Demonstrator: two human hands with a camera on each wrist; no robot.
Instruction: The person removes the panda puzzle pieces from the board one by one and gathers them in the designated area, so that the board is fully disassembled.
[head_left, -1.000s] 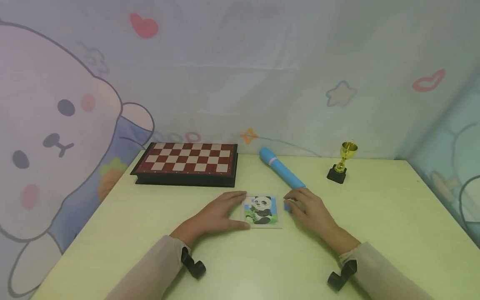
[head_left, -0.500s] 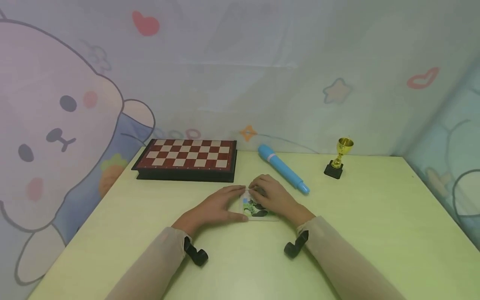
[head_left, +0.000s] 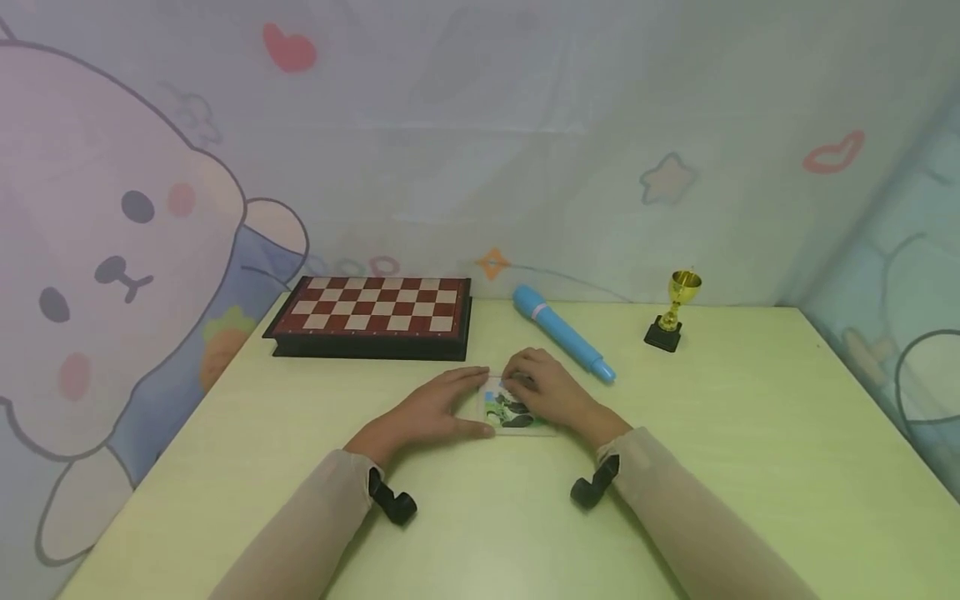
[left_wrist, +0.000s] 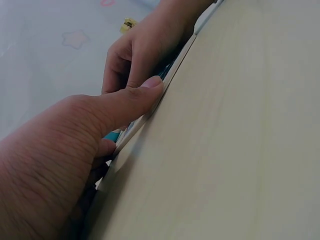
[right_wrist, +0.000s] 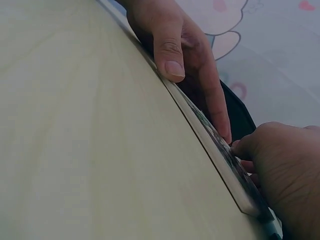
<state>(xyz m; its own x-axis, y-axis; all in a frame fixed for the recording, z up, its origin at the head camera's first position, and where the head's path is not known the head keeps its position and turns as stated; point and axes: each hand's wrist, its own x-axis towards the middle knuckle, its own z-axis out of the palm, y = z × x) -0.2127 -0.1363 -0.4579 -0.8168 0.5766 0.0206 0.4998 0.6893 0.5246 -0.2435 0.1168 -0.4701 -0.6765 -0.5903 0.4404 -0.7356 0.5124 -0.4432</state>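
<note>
A square panda puzzle [head_left: 517, 421] in a pale frame lies flat on the table, its upper right part hidden by the right hand. My left hand [head_left: 427, 412] holds the frame's left side, thumb at the near edge and fingers at the far edge; in the left wrist view the thumb [left_wrist: 145, 92] rests on the rim. Over the puzzle's far part is my right hand [head_left: 551, 392], its thumb and fingertips bent together at the surface, on a small puzzle piece mostly covered by the fingers. The right wrist view shows these fingertips [right_wrist: 242, 147] touching the picture side.
Behind the left hand sits a folding chessboard box [head_left: 367, 317]. A blue toy microphone-like stick [head_left: 562, 333] lies beyond the right hand. Further right stands a small gold trophy cup [head_left: 678, 304] on a black base. A printed cloth [head_left: 450, 150] hangs behind the table.
My right hand has moved left from beside the puzzle, bringing a small blue piece over it, and then stays nearly still there. The left hand keeps its hold on the frame.
</note>
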